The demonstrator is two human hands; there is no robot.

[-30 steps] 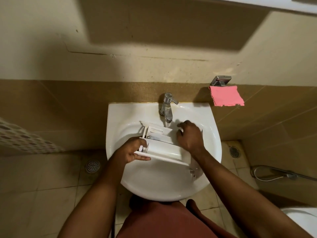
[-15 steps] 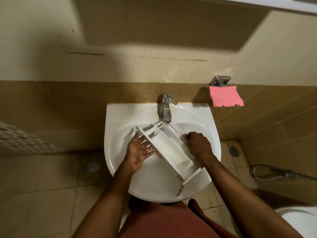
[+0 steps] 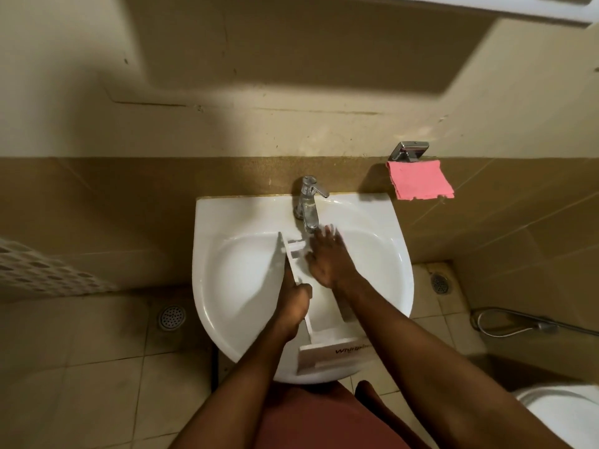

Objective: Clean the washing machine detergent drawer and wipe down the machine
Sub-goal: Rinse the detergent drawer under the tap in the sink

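The left hand [image 3: 293,306] grips the detergent drawer [image 3: 334,350]; right hand [image 3: 327,257] rests inside.

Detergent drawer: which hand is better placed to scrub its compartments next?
Probably right. The right hand lies open on the detergent drawer near the tap; the left hand grips its side, steadying it.

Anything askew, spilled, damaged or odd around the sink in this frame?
Only the pink cloth hanging on the wall right of the tap: its lower edge looks ragged and torn. The detergent drawer lies lengthways in the sink, as cleaning would need. No spill shows.
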